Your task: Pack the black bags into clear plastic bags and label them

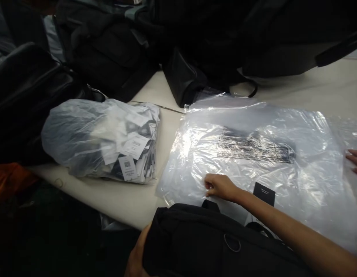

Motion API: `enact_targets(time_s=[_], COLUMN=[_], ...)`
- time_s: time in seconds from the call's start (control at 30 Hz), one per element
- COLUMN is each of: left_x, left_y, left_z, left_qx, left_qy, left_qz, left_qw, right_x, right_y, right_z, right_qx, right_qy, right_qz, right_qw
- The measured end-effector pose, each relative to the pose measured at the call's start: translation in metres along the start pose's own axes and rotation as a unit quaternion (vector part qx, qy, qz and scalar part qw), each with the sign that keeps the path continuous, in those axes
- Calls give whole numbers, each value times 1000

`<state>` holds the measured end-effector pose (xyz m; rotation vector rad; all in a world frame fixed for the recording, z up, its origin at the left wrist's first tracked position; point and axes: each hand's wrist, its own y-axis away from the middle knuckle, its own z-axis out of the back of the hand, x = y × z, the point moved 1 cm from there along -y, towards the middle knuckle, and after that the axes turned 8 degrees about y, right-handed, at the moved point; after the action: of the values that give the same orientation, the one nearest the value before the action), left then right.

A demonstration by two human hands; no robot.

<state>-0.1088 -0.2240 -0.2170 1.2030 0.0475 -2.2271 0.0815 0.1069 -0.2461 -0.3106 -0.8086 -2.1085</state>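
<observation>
Clear plastic bag (253,154) lies flat on the table (325,88); my right hand (220,187) pinches its near edge, fingers closed, to lift the mouth. Left hand (136,257) cups the black backpack (207,242), fingers hidden, steadying it. Someone's fingertips (354,161) rest on the far edge.

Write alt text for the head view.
The right hand pinches the edge of a clear plastic bag spread on a table, while the left hand grips a black backpack. A bag of tags lies at left.
</observation>
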Motion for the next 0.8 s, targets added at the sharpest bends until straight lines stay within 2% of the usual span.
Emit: enact_targets(time_s=[0.13,0.23,0.37,0.5,0.57,0.63,0.73,0.77,0.8], left_x=[11,16,15,0,-12,-25,-39,-41,-42], left_y=[-16,-23,-26,-33,-38,-44,-52,-54,-56], left_z=[6,6,3,4,6,6,5,4,3], left_qx=[63,66,64,60,58,66,76,77,76], left_qy=[39,34,19,3,-4,0,11,10,9], left_qz=[-94,-109,-134,-162,-173,-188,-220,-226,-228], left_qw=[993,991,989,985,983,980,972,971,971], right_x=[-2,-4,-3,8,19,30,41,41,39], right_y=[-3,-3,-2,-3,-6,-12,-28,-34,-40], right_z=[-3,6,27,46,53,63,83,90,97], right_qx=[-31,-39,-78,-164,-223,-308,-430,-433,-410], right_qy=[-38,-153,-307,-370,-344,-274,-192,-176,-165], right_qz=[22,7,-46,-54,-63,-85,-98,-90,-77], right_qw=[999,987,947,913,910,907,877,879,894])
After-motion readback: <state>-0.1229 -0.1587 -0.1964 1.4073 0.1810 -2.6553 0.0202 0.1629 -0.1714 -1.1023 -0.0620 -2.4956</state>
